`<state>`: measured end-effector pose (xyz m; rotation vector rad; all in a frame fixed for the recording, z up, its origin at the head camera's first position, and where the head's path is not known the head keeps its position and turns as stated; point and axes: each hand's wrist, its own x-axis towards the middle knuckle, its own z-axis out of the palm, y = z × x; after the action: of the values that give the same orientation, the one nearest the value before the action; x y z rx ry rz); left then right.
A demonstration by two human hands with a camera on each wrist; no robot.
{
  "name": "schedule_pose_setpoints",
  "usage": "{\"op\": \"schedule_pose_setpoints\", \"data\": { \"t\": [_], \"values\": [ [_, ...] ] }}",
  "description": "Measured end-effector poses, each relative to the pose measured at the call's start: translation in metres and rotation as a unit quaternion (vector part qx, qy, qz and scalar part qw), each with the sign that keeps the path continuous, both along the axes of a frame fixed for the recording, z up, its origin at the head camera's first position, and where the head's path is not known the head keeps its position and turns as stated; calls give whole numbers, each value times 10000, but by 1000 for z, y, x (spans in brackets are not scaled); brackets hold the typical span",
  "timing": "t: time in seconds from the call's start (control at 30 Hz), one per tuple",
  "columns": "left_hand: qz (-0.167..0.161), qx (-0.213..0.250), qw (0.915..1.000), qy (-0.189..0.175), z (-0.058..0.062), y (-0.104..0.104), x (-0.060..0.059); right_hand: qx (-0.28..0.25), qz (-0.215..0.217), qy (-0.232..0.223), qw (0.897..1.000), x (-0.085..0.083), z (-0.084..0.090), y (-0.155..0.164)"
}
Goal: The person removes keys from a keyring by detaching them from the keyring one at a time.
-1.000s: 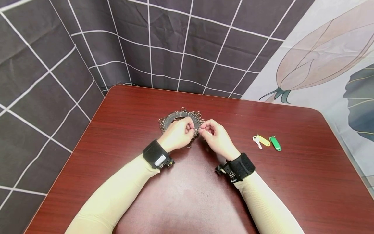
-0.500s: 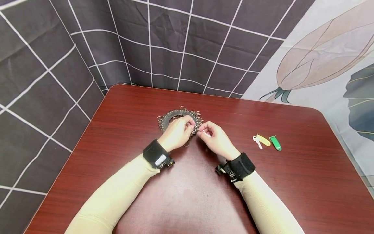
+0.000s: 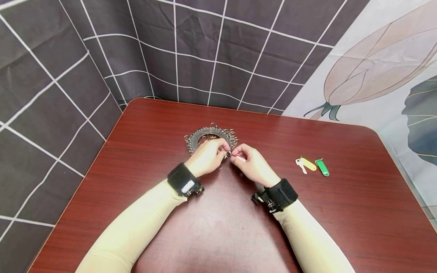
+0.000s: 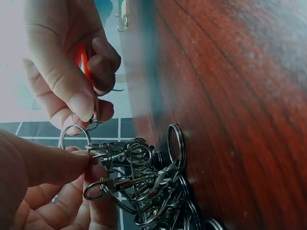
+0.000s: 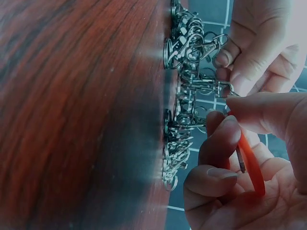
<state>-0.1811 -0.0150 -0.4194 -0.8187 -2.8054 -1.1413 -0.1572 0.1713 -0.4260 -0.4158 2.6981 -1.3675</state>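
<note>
The left hand (image 3: pixel 207 157) pinches a metal clasp (image 4: pixel 117 158) of the key-ring wheel (image 3: pixel 201 135) between thumb and forefinger. Touching it fingertip to fingertip, the right hand (image 3: pixel 252 163) curls round an orange key tag (image 5: pixel 250 160) and pinches the tag's small split ring (image 4: pixel 74 132) just beside the clasp. The wheel lies flat on the tabletop (image 3: pixel 218 227) at 12 o'clock from the left hand, its rim hung with silvery clips. Well apart, at 3 o'clock from the right hand, a yellow tag with a key (image 3: pixel 305 163) and a green tag (image 3: pixel 321 167) lie side by side.
</note>
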Motion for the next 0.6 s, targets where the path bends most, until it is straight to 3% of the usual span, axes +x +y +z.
{"op": "schedule_pose_setpoints", "data": {
  "t": [0.2, 0.6],
  "values": [
    [81, 101, 9999, 29, -2, 1, -1, -29, -30, -74, 10000, 0, 0, -1],
    [184, 273, 9995, 10, 0, 0, -1, 43, -149, 378, 9992, -1, 1, 0]
  ]
}}
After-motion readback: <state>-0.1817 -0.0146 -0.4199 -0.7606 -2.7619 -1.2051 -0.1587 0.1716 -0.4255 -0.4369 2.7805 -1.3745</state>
